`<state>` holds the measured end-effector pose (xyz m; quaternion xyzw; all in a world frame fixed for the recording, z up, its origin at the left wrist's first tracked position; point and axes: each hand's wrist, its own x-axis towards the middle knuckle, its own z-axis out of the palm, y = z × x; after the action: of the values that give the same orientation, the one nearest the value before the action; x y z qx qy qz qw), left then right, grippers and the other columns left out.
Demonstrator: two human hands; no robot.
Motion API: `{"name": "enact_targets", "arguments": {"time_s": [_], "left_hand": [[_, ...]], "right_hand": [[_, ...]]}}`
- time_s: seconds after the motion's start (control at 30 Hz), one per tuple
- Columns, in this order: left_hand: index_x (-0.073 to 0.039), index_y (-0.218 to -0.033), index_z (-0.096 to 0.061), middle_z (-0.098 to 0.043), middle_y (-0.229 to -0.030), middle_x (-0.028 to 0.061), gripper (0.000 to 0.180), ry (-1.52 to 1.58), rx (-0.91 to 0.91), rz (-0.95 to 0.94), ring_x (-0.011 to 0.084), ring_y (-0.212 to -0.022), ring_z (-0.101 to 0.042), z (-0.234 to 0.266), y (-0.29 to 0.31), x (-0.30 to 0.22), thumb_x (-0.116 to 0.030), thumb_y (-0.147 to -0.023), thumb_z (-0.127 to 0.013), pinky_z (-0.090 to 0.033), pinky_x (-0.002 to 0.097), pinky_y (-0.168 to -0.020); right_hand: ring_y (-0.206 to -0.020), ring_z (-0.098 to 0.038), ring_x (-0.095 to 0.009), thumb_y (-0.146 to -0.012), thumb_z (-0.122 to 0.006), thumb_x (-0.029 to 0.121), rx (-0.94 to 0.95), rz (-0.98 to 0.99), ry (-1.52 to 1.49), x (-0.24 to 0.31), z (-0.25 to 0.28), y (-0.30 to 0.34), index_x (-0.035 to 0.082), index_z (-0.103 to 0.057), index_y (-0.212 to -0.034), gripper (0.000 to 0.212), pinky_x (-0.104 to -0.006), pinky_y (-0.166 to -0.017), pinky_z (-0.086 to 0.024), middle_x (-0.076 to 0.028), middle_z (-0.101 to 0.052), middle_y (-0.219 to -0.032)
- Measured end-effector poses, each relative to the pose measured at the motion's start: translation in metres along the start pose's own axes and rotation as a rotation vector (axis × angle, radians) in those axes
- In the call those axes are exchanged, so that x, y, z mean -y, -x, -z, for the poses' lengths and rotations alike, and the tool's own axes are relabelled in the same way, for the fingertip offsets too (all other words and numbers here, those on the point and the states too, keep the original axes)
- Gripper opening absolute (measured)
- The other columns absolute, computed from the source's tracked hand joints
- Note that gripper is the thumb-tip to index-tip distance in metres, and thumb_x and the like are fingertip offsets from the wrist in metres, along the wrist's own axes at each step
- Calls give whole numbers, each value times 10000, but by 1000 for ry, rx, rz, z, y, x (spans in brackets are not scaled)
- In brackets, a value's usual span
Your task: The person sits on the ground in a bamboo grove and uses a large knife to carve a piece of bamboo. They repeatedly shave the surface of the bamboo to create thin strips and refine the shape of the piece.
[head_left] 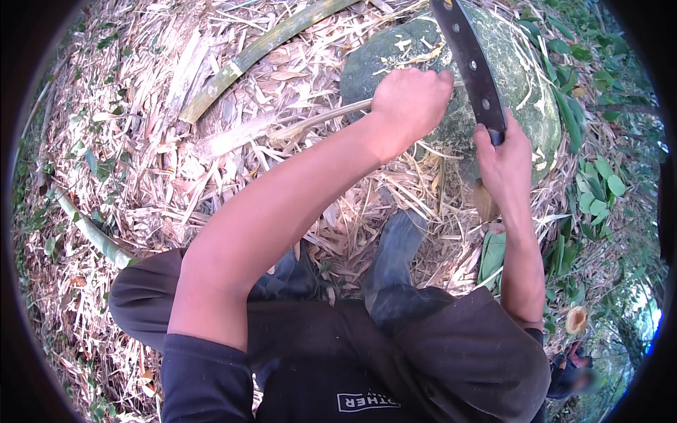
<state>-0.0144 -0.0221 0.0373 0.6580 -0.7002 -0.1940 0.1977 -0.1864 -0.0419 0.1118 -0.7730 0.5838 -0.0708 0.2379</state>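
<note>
as i look across from the far left, a curved green stem [92, 229] lies on dry litter [162, 158], with a green pole [261, 53] slanting up beyond it. from below that pole a pale stalk [324, 118] runs rightward into the left hand [412, 106], which is closed in a fist around it, over the near side of a mossy stone [525, 99]. a thin tip of the stalk seems to come out past the knuckles toward the knife [474, 67]; i cannot tell whether it touches the blade. the right hand [506, 158] is wrapped about the knife's handle, thumb up along it, the blade pointing away over the stone. i'd judge this a trimming step, and the next move calls for a steady fist and a blade led away from those knuckles. room is tight between fist and blade; to the left of the fist the ground lies more open, while leaves [599, 187] crowd the stone's right edge.
</note>
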Motion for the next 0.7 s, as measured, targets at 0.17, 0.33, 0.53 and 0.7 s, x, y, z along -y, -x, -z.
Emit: {"name": "enact_targets", "arguments": {"time_s": [0.17, 0.33, 0.53, 0.7], "left_hand": [[6, -1011, -618, -697, -719, 195, 158, -1, -9, 13, 365, -710, -733, 1, 0, -5, -106, -939, -534, -600, 460, -604], [16, -999, -628, -701, -724, 192, 171, 4, 3, 41, 365, -711, -732, 3, -3, -9, -91, -929, -514, -599, 462, -611], [-18, -1028, -637, -700, -775, 224, 284, 134, 93, 79, 387, -783, -721, 15, 2, 5, -243, -1034, -464, -578, 498, -722], [-15, -1029, -629, -694, -777, 223, 332, 143, 135, 64, 404, -777, -711, 25, 9, 11, -285, -1060, -438, -556, 526, -718]], "right_hand": [[-548, -675, -157, -946, -633, 168, -408, 289, -228, 6, -2, 19, 50, -628, -1053, 159, -288, -521, -508, -96, -678, -658], [-547, -656, -361, -905, -605, 113, -72, 107, 211, -11, -21, -4, 29, -546, -975, 124, -476, -518, -495, -188, -637, -623], [-507, -623, -309, -902, -588, 99, -68, 52, 61, -10, -26, -3, 27, -570, -988, 114, -443, -511, -473, -145, -609, -592], [-488, -560, -129, -911, -589, 105, 107, -160, -533, -31, -22, -12, 12, -602, -1000, 129, -323, -478, -429, -17, -589, -606]]}}
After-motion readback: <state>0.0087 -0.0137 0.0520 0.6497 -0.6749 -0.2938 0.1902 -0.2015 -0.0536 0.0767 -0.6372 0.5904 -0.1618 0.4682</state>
